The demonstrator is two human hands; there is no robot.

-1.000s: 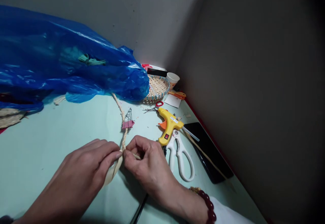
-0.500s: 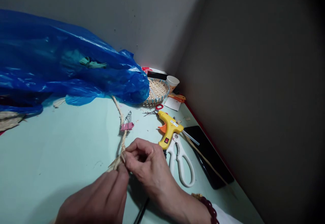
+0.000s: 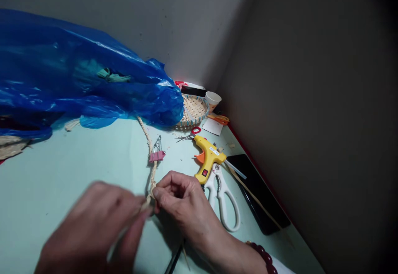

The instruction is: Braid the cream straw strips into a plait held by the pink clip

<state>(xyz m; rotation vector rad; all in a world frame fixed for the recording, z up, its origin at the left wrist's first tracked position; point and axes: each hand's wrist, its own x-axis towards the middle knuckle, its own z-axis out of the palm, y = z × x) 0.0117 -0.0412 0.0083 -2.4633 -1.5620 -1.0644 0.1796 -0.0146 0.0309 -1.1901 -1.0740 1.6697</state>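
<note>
A thin pale braided cord (image 3: 144, 134) runs from under the blue bag toward me, with a pink binder clip (image 3: 157, 156) fastened on it. Thumb and forefinger of my right hand (image 3: 183, 207) pinch the cord just below the clip. My left hand (image 3: 96, 228), blurred by motion, is closed on the pale strands at the near end of the cord, left of my right fingertips. The strand ends are partly hidden by my fingers.
A yellow glue gun (image 3: 207, 160) and white-handled scissors (image 3: 228, 207) lie right of my right hand, beside a black tablet (image 3: 264, 199). Behind are red-handled scissors (image 3: 195, 130), a woven basket (image 3: 195, 108), a paper cup (image 3: 213, 99) and a large blue plastic bag (image 3: 77, 71).
My left hand has moved up and left, pulling slightly away from my right fingertips, its fingers still on the strands. My right hand has barely shifted.
</note>
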